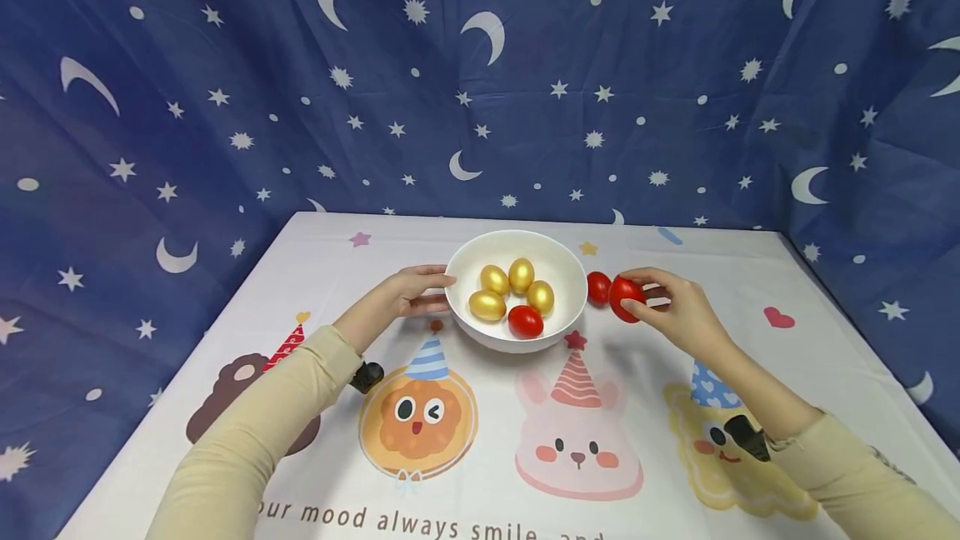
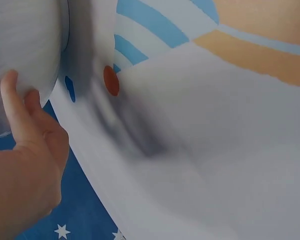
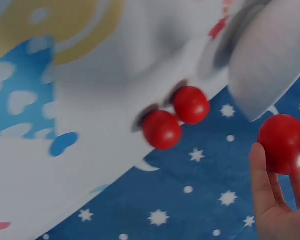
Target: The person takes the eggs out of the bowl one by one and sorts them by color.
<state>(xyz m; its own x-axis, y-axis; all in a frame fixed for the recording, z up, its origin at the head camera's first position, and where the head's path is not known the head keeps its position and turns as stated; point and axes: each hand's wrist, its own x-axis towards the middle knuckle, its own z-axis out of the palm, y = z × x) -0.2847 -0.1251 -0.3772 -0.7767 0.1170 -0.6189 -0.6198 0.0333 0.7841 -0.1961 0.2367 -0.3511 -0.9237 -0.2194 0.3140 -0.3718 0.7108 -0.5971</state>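
Observation:
A white bowl [image 1: 517, 346] contains several gold eggs [image 1: 487, 305] and one red egg [image 1: 526, 322]. At its left side, my left hand [image 1: 408, 290] holds the bowl, one digit reaching over the rim; the left wrist view has fingers [image 2: 17, 112] against the outer wall. My right hand [image 1: 678, 311] grips another red egg [image 1: 627, 299] between thumb and fingers, to the right of the bowl and above the tabletop. Two more red eggs [image 3: 162, 130] lie close together on the cloth in the right wrist view; the head view shows just one of them [image 1: 598, 288].
The table has a white cloth [image 1: 465, 498] printed with cartoon characters and lettering. Behind it hangs a dark blue curtain [image 1: 525, 157] with moons and stars. A small black device [image 1: 367, 377] sits at the left wrist, another [image 1: 746, 438] at the right wrist.

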